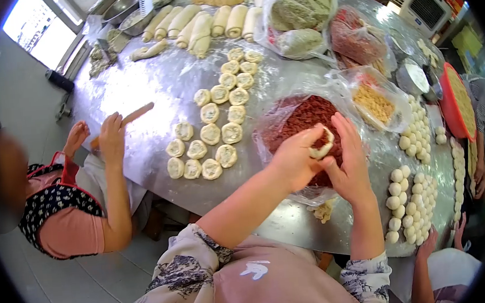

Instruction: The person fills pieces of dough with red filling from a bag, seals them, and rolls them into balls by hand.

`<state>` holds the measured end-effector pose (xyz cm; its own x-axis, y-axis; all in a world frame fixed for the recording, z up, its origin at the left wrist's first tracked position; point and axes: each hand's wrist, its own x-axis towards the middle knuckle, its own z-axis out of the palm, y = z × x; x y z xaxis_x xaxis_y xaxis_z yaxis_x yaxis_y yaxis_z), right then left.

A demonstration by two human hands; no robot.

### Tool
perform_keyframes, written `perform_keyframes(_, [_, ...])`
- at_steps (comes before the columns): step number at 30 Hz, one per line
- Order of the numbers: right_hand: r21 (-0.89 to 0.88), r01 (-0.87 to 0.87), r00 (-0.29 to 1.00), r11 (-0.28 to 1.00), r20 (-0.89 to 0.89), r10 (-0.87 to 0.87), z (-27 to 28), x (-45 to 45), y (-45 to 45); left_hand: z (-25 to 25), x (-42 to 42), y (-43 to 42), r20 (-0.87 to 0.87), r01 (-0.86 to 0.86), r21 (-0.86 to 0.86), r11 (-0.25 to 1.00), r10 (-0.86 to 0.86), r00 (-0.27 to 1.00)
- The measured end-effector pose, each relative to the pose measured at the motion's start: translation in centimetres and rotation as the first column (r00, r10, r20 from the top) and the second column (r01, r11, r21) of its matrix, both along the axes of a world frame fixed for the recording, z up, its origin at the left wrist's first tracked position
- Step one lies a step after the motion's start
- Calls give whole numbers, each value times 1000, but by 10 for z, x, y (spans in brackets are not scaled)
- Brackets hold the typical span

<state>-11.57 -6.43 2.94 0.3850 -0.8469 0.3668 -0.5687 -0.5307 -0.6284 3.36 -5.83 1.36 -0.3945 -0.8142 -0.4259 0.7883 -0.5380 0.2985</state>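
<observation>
Left grip (296, 161): half-curled, holding dough cup (323, 150)
Right grip (351, 166): open, thumb at rim
Handling: light, even pressure; clean rim

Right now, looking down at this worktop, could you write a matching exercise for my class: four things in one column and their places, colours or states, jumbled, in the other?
Things
1. Wrapper of dough
2. Rolling pin
3. Basin
4. Long dough rolls

Places, colours or states
A. Lying side by side in a row
B. Between the left hand and the right hand
C. Bright red on the outside
D. In a co-worker's hand

Right pairs: 1-B, 2-D, 3-C, 4-A
</observation>
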Motion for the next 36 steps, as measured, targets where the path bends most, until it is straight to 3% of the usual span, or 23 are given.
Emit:
perform_keyframes(1, [-72, -38, 998, 997, -48, 35, 0, 2, 2, -14, 7, 0, -217, 102, -204, 974, -146, 965])
perform_keyframes(4, [-125, -55, 993, 991, -107, 42, -15, 4, 2, -2, -13, 5, 69, 28, -85, 996, -23, 997])
perform_keyframes(7, [-200, -58, 997, 978, -67, 45, -17, 5, 1, 2, 1, 8, 45, 149, -255, 955, -142, 989])
perform_keyframes(12, [-285, 55, 998, 957, 40, -45, -16, 21, 5, 15, -6, 12, 283, 86, -265, 960, -8, 959])
perform_keyframes(15, [-236, 100, 986, 967, 156, -64, -17, 25, 6, 7, -10, 14, 293, 86, -288, 954, 2, 956])
perform_keyframes(19, [-99, 155, 882, 983, 461, -93, -28, 24, 1, 14, -12, 15, -178, 49, -230, 972, -91, 980])
perform_keyframes(20, [-81, 160, 842, 984, 532, -93, -31, 24, 1, 10, -16, 18, -67, -3, -240, 971, -13, 998])
perform_keyframes(23, [-234, 284, 908, 930, 377, -182, -23, 30, 9, 8, -23, 19, 230, 49, -317, 947, 26, 973])
perform_keyframes(24, [-266, 311, 923, 912, 314, -223, -20, 31, 11, 8, -25, 18, 238, 34, -288, 957, 37, 971])
perform_keyframes(28, [-139, 322, 876, 936, 420, -239, -28, 29, 8, 11, -31, 16, 263, 37, -273, 961, 37, 964])
perform_keyframes(30, [212, 283, 673, 935, 651, -352, -29, 25, 5, 23, -37, 22, 189, -24, -285, 958, 81, 979])
perform_keyframes(32, [475, 111, 416, 873, 776, -475, -23, 23, 4, 11, -31, 24, 456, 141, -470, 871, 103, 884])
perform_keyframes(33, [502, 69, 387, 862, 783, -487, -17, 24, 5, 6, -30, 24, 571, 238, -537, 809, 140, 809])
perform_keyframes(34, [526, 24, 358, 850, 789, -499, -11, 24, 6, 4, -33, 26, 622, 227, -603, 765, 273, 734])
perform_keyframes(36, [487, -63, 346, 871, 829, -439, -17, 25, 6, 3, -28, 26, 685, 242, -615, 751, 356, 635])
